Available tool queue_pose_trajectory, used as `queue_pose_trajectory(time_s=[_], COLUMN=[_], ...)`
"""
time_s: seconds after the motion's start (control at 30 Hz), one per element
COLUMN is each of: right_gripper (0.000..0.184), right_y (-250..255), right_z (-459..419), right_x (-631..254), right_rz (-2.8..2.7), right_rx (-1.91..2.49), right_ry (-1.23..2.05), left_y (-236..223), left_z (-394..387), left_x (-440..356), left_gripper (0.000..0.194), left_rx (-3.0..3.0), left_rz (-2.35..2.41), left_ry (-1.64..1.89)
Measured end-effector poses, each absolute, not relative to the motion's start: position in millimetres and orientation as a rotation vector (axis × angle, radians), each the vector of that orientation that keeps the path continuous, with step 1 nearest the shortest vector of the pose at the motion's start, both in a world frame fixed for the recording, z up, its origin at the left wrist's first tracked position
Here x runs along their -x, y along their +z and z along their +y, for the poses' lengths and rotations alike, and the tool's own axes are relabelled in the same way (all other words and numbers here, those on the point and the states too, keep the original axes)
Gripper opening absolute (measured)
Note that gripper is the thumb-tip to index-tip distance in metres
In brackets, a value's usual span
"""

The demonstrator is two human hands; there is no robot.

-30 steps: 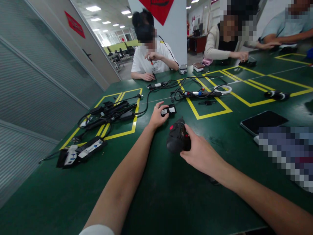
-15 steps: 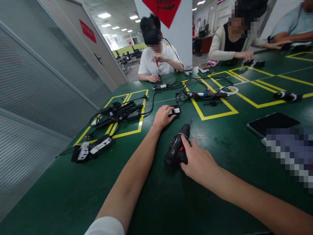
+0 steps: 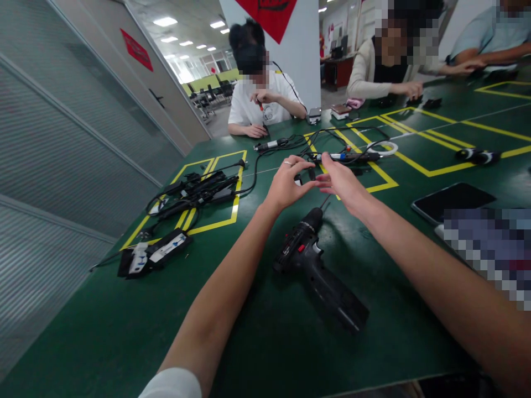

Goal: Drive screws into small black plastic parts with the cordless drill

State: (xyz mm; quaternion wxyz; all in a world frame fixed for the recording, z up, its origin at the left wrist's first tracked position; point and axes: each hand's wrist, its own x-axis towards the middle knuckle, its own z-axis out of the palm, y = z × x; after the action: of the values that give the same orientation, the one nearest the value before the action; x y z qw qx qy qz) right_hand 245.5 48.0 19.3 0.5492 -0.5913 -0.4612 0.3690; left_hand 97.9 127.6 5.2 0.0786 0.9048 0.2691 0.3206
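L hand (image 3: 287, 185) fingers pinch blk part (image 3: 312, 174); R hand (image 3: 342, 179), fingers spread, just beside, contact unclear; drill (image 3: 316, 271) twd surface's (image 3: 265, 354) near edge.

A worker's left hand (image 3: 288, 187) wears a thin, pale, metallic-looking ring (image 3: 287, 163), a band circling one finger; well back from the ring, toward the viewer, the left forearm (image 3: 232, 282), bare, meets a plain white sleeve (image 3: 173, 384) with a rounded hem, while to the right of the ring, the right hand (image 3: 343, 181) and right forearm (image 3: 415, 260) are bare
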Motion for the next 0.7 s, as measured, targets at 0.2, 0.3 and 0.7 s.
queue_pose_trajectory(time_s=[0.2, 0.3, 0.7], right_gripper=[0.038, 0.029, 0.042], right_y=[16.7, 5.5, -47.4], right_z=[75.2, 77.0, 69.7], right_x=[-242.6, -249.5, -259.6], right_rz=[-0.762, -0.766, -1.61], right_rx=[1.162, 1.258, 1.751], right_ry=[1.324, 1.233, 0.041], left_y=[19.5, 15.5, -73.9], left_z=[100.8, 104.1, 180.1], left_x=[-111.0, -106.0, -54.1], left_gripper=[0.052, 0.062, 0.048], left_rx=[-2.747, -2.744, -2.697], left_rz=[0.74, 0.781, 1.111], left_ry=[0.738, 0.748, 0.79])
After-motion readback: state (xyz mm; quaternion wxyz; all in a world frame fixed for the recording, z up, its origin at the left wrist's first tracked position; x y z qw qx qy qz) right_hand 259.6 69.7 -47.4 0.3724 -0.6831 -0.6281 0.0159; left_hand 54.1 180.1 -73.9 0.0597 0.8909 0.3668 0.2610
